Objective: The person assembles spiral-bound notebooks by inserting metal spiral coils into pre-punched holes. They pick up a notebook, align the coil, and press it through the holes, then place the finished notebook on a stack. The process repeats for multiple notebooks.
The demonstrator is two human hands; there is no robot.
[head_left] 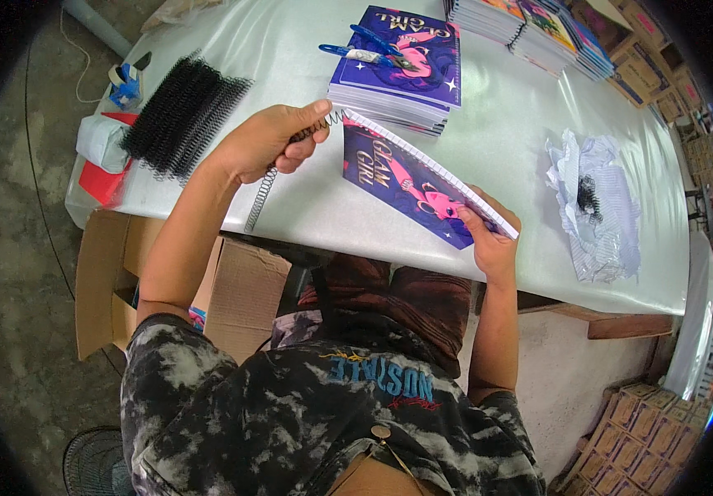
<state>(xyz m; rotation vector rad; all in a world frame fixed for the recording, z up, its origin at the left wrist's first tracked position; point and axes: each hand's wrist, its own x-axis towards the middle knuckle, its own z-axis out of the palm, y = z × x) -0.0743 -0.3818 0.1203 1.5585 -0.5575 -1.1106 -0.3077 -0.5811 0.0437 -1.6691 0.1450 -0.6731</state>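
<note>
My left hand (278, 140) is closed around a black spiral binding coil (259, 201). One end of the coil meets the near-left corner of a purple notebook (398, 183), and the other end dangles below the hand over the table edge. My right hand (493, 236) grips that notebook by its right end, thumb on the cover, holding it tilted in the air with its page edges showing. Behind it stands a stack of matching purple notebooks (389, 99). On top of the stack lie blue-handled pliers (373, 54).
Many black coils (187, 120) lie heaped at the left, beside a white packet (103, 142) and a blue tape dispenser (126, 85). Crumpled paper (596, 223) holding black coil scraps rests at the right. More notebooks (530, 37) stand far right. An open cardboard box (245, 285) sits below the table.
</note>
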